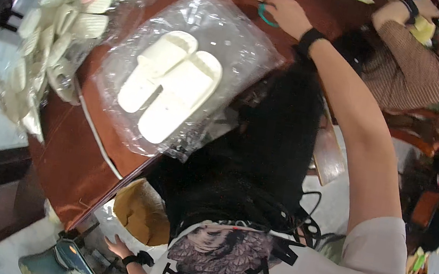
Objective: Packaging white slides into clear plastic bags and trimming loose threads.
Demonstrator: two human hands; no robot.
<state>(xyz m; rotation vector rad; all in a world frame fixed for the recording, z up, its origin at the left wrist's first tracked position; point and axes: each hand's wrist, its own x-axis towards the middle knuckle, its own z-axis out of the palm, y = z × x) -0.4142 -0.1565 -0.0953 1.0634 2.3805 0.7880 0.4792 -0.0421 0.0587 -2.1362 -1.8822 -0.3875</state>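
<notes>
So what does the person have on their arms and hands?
No gloves. The right hand has a wide black band round its wrist, and that arm is bare up to a short white T-shirt sleeve. The left hand wears a black wristband too, with something bunched on it.

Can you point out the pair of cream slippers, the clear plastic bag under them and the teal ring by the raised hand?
Pair of cream foam slippers (173,87), head view: strap of one.
Clear plastic bag (245,41), head view: bare crinkled part.
Teal ring (264,15), head view: its rim.
</notes>
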